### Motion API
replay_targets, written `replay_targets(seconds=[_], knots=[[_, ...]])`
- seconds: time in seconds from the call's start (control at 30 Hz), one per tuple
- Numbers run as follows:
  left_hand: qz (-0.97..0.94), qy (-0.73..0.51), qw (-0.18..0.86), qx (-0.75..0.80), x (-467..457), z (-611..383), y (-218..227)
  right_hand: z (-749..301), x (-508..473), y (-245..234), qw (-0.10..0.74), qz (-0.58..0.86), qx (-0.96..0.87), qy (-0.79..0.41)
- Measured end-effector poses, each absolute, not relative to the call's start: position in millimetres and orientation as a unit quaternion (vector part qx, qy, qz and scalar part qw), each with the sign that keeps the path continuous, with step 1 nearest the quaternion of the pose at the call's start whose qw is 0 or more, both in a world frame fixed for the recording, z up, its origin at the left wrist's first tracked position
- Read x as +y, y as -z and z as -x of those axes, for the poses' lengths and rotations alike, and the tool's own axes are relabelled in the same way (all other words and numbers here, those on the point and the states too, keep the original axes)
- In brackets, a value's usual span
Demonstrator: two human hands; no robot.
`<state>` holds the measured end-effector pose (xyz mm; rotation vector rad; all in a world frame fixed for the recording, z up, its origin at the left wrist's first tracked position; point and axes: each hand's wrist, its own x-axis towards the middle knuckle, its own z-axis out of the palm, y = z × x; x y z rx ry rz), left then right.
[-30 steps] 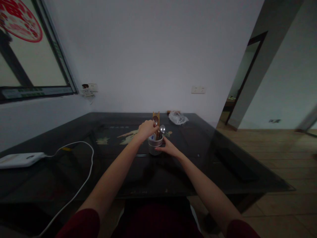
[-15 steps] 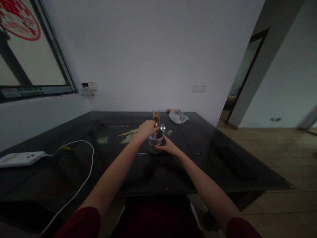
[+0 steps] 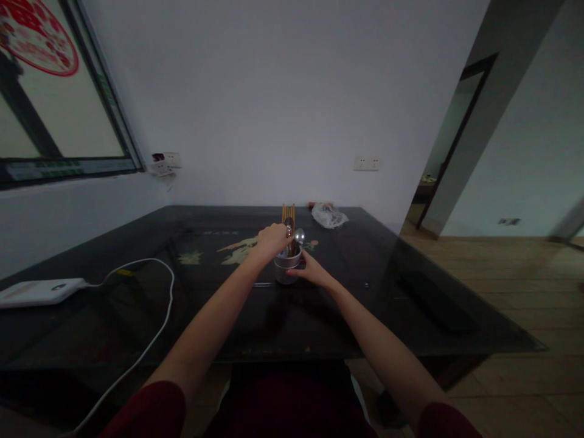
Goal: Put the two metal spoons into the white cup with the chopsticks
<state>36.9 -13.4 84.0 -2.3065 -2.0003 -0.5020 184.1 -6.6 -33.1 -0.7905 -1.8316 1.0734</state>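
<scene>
The hands work close together: the left hand (image 3: 272,238), at eleven o'clock of the metal cup (image 3: 286,267), is curled with its thumb side against a dark-looking spoon (image 3: 289,226), though I cannot tell whether it truly grips it; the right hand (image 3: 314,271), at three o'clock, clasps the cup's side, thumb across the near face. The cup stands upright near the middle of the dark worktop (image 3: 255,322). Chopsticks (image 3: 288,212) rise from it toward twelve, and a bright spoon (image 3: 299,236) tilts out toward one. With so many long handles standing above the rim, the cup looks top-heavy; if the right hand slackened while the left pulled sideways, it could tip or slide on the glossy surface. A spoon drawn out crookedly might snag its neighbours and flick one over the rim. The white cable (image 3: 171,292), between eight and nine o'clock, lies well apart from the cup, but could catch the left forearm if that swept wide. The left fingertips are hidden behind the hand, as are the lower handles inside the cup. Something pale and blue in its mouth is too small to name, and the dark flat object (image 3: 435,302) between three and four o'clock nearly melts into the worktop.
</scene>
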Motion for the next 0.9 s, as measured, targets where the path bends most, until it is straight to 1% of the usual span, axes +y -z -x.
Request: replay_targets(seconds=[0.3,0.73,0.9], knots=[[0.745,0.163,0.041,-0.645,-18,-35,-87,-184,-6,34,0.424,0.32,-0.727,-0.434],[0.753,0.256,0.021,-0.605,-16,-16,-104,-184,-9,32,0.424,0.325,-0.725,-0.435],[0.758,0.257,0.024,-0.6,-20,-22,-103,-184,-10,31,0.421,0.331,-0.725,-0.433]])
